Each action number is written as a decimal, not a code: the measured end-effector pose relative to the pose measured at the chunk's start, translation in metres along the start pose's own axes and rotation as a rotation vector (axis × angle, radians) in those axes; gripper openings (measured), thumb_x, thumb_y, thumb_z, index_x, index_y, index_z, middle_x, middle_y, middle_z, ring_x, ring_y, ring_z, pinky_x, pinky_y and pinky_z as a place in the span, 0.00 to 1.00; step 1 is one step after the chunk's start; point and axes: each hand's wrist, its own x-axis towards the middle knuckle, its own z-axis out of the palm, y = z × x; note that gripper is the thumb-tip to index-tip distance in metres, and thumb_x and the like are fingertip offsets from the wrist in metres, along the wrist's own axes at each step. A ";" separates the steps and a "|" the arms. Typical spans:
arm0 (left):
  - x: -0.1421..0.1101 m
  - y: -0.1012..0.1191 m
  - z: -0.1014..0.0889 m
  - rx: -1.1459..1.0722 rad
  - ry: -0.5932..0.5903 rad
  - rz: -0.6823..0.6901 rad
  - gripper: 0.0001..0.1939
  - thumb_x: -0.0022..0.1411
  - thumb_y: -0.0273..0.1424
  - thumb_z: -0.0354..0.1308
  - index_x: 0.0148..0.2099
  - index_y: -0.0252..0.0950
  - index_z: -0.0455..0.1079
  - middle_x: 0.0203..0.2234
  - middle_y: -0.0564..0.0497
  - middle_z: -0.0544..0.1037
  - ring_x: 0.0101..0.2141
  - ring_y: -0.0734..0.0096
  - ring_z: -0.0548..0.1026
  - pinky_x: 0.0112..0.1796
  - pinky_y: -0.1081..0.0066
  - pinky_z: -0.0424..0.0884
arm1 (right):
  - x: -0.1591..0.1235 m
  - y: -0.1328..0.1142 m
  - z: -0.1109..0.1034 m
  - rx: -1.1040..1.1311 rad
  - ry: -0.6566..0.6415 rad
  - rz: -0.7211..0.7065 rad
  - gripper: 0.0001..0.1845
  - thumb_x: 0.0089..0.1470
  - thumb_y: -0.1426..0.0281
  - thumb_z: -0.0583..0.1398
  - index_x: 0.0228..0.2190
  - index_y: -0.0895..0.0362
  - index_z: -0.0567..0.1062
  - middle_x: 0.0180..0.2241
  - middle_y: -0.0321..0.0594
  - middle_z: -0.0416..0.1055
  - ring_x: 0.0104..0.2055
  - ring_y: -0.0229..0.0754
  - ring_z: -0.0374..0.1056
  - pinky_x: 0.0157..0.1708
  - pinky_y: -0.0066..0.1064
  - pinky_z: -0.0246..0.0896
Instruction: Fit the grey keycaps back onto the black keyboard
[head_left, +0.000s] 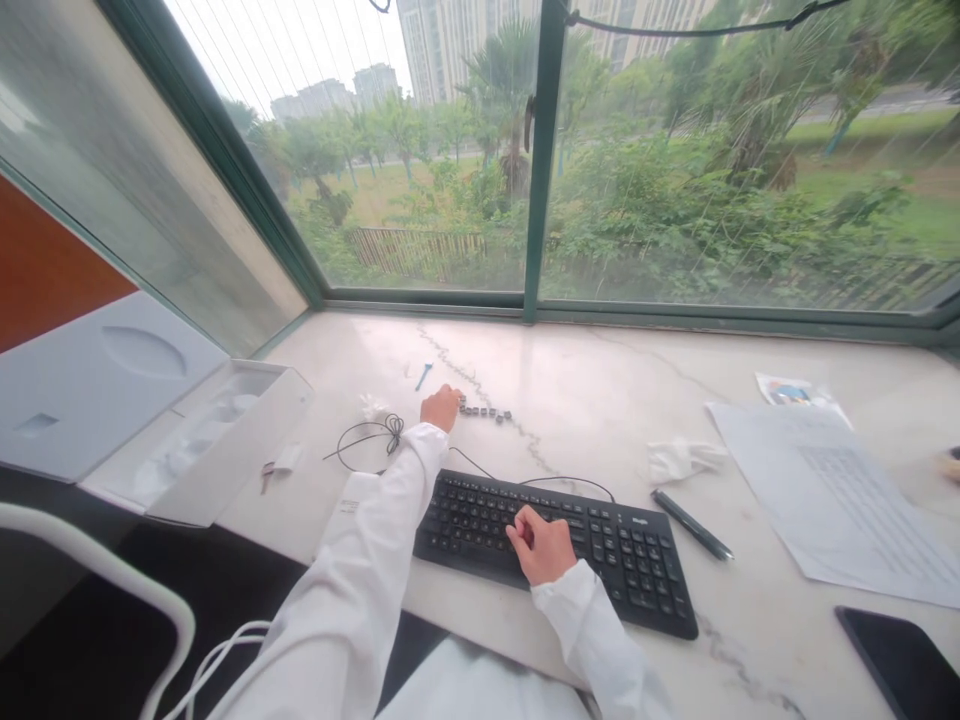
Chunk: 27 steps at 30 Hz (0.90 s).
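Note:
My left hand (442, 408) reaches out over the table, fingers closed on a small dark keycap at the left end of a short row. Several more keycaps (486, 412) lie in that row just right of the fingertips. Below them sits a black keyboard (637, 555), slightly turned, its cable running off behind it. Over the middle of the keyboard my right hand (541, 545) is curled, thumb and fingers pressed together. Whatever those fingers may hold is hidden.
Left are an open white box (202, 440), a coiled black cable (367, 435), a key (267, 476) and a blue tool (424, 376). Right are a white crumpled item (684, 460), a pen (691, 524), paper sheets (832, 500) and a phone (904, 660). Windows (534, 180) border the back.

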 end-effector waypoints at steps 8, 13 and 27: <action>0.034 0.012 -0.001 0.084 -0.047 0.050 0.09 0.60 0.30 0.54 0.43 0.38 0.70 0.44 0.46 0.67 0.42 0.66 0.71 0.42 0.70 0.63 | -0.003 0.011 -0.006 -0.019 0.025 0.067 0.10 0.51 0.66 0.52 0.21 0.55 0.61 0.15 0.28 0.64 0.18 0.34 0.59 0.32 0.30 0.47; 0.030 0.021 -0.008 0.076 -0.043 0.065 0.09 0.63 0.31 0.50 0.42 0.34 0.68 0.44 0.43 0.66 0.41 0.65 0.72 0.42 0.68 0.64 | -0.004 0.015 -0.009 -0.023 0.056 0.073 0.10 0.51 0.65 0.52 0.21 0.54 0.61 0.15 0.28 0.64 0.18 0.33 0.58 0.32 0.29 0.48; -0.117 0.021 -0.020 -0.206 0.181 0.160 0.14 0.67 0.37 0.39 0.52 0.41 0.58 0.47 0.49 0.68 0.40 0.69 0.71 0.39 0.72 0.65 | 0.003 -0.009 0.010 0.074 -0.049 -0.026 0.09 0.50 0.66 0.52 0.21 0.55 0.61 0.14 0.27 0.61 0.17 0.32 0.56 0.30 0.26 0.47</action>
